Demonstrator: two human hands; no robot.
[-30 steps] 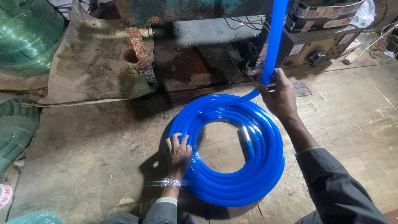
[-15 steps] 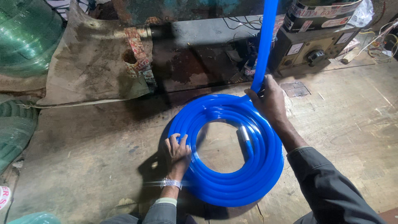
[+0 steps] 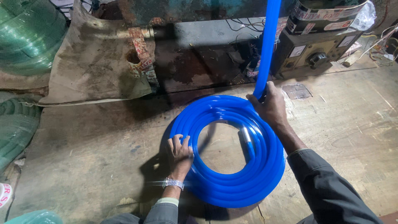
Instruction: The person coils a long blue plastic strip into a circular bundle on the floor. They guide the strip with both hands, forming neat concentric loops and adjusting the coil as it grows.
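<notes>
on the worn wooden floor [image 3: 352, 137] lies the blue hose coil [image 3: 232, 182], a flat ring of several turns, and everything else is best placed from it. at the coil's near-left edge the left hand [image 3: 180, 151] rests flat, fingers spread over the inner turns, pinning rather than gripping. at the coil's far-right edge the right hand [image 3: 271, 105] is clamped around the free length of hose [image 3: 267, 45], which rises straight up out of view from there. a pale end piece [image 3: 247, 136] shows just inside the ring on the right. doing this well seems to call for keeping that left palm pressing so the turns do not spring apart, while the right hand lays the rising length onto the outer turn without twisting it. beyond the coil stands a dark machine box [image 3: 319, 45]; green hose rolls [image 3: 20, 37] sit far left.
</notes>
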